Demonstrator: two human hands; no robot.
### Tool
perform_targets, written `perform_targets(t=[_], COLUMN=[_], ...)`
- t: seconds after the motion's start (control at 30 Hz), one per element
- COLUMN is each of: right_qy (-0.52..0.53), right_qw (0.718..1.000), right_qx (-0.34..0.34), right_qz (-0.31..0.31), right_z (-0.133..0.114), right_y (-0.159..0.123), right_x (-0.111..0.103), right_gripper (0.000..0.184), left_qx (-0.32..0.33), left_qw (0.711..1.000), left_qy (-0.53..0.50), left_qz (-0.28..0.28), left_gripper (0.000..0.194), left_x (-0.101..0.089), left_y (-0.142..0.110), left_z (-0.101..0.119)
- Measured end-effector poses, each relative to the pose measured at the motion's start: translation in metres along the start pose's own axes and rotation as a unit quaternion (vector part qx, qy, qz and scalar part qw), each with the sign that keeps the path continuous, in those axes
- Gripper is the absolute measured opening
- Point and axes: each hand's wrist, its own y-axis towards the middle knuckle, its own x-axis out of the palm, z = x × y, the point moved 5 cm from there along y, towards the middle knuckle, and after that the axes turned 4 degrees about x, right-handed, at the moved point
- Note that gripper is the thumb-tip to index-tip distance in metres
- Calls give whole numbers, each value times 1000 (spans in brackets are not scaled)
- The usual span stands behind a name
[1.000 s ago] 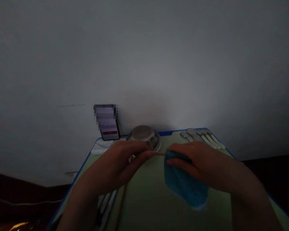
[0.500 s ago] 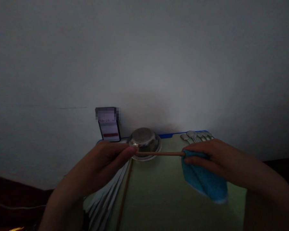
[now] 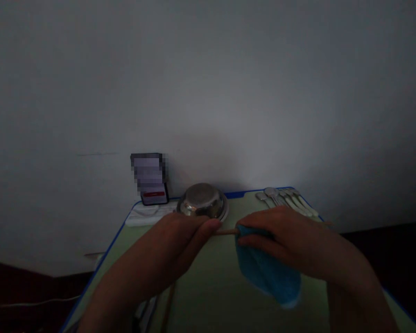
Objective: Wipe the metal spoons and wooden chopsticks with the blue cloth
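A thin wooden chopstick (image 3: 226, 232) lies level between my hands, only a short length of it showing. My left hand (image 3: 180, 240) pinches its left end between thumb and fingers. On the other side, my right hand (image 3: 280, 236) is closed on a blue cloth (image 3: 266, 273) folded around the chopstick, and the cloth's loose part hangs below the fingers. Another brown stick, which looks like a chopstick (image 3: 169, 303), lies on the green table (image 3: 208, 286) beside several long metal utensils (image 3: 147, 312), partly covered by my left forearm.
An upside-down metal bowl (image 3: 203, 200) sits at the table's back edge, against the wall. Several spoons (image 3: 277, 198) lie at the back right. At the back left a phone (image 3: 155, 180) leans upright near a white object (image 3: 138, 217).
My hands have come closer together, so less of the chopstick shows between them. The right hand and blue cloth have moved left along it. The view has shifted slightly.
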Motion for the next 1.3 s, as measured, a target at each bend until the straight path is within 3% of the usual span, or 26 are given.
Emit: perform_targets(t=[0.23,0.5,0.63,0.77,1.13,1.3], right_qy=[3,9,18,30,18,17], right_qw=[1000,1000,1000,999,1000,1000], right_qx=[-8,-12,-6,-2,-2,2], right_qz=[-17,-11,6,15,2,-2], right_z=[-7,-5,-4,-5,-11,-12], right_y=[9,6,3,0,-4,-5], right_x=[7,3,-2,-5,-4,-5], right_gripper=[25,28,25,22,21,22], left_qx=[16,29,58,72,121,108], left_qw=[999,997,997,995,988,990], left_qy=[15,-27,-50,-42,-10,-6], left_qz=[-25,-63,-6,55,95,89], left_gripper=[42,34,16,18,18,19], left_x=[16,9,-3,-14,-19,-17], left_y=[10,3,-5,-13,-11,-10], left_z=[7,2,-2,-3,10,9])
